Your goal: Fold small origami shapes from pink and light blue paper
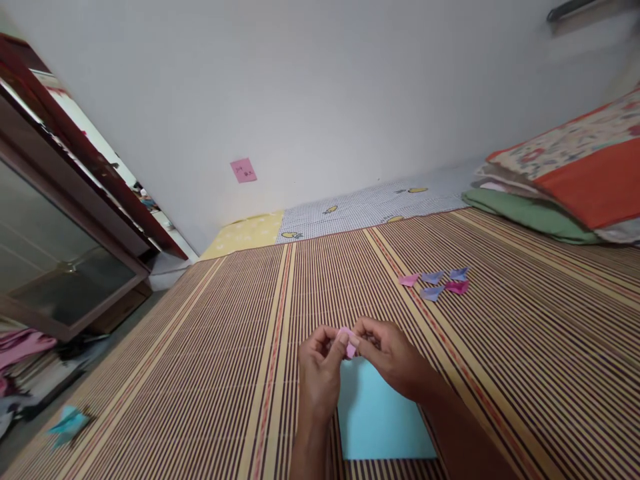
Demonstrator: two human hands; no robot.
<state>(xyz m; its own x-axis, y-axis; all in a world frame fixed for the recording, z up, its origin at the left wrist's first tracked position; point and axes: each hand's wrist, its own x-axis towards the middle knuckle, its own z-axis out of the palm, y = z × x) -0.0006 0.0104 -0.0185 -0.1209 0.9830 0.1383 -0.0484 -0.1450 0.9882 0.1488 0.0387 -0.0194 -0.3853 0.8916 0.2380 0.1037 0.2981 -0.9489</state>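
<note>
Leftmost, turquoise folded paper [70,425] at the left edge of the striped mat [200,373]. Now left hand [320,373], with fingers clamped on pink paper [349,341] above the far edge of a blue sheet [383,423]; same grip from right hand [400,360]. Best to match edges, crease evenly! Beyond, five folded papers [433,293] toward the mat's far edge.

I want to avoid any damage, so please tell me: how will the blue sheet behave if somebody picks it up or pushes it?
The blue sheet is probably light for its size, since it looks thin. Pushed, it would likely slide rather than roll or tip, as it lies flat on the striped mat.
</note>
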